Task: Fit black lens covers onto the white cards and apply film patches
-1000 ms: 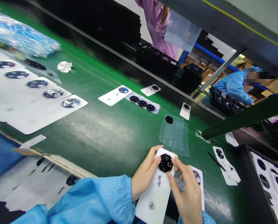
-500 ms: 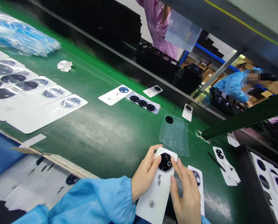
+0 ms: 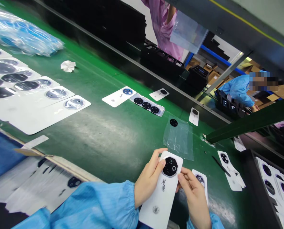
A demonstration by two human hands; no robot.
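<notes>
A white phone back cover (image 3: 159, 203) with black lettering is tilted up between my hands near the bottom centre. My left hand (image 3: 148, 179) grips its left edge, the thumb lying at the rim of the round black camera plate (image 3: 170, 166) on it. On the other side my right hand (image 3: 193, 195) pinches the right edge just below that plate, thumb on the front and fingers behind. Beyond the cover lies a clear plastic bag (image 3: 179, 140) with a loose black camera plate (image 3: 173, 122) on it. Another white cover (image 3: 206, 190) lies partly hidden behind my right hand.
Overlapping white covers (image 3: 48, 117) spread over the left of the green table (image 3: 103, 143). A strip of black plates (image 3: 146, 105) lies mid-table. A black tray (image 3: 254, 178) of covers stands right, near black tweezers (image 3: 220, 165). A green post (image 3: 247, 119) slants across; a co-worker (image 3: 237, 89) sits beyond.
My right fingers have come off the face of the camera plate and moved down to pinch the cover's right edge. My left hand keeps its grip.
</notes>
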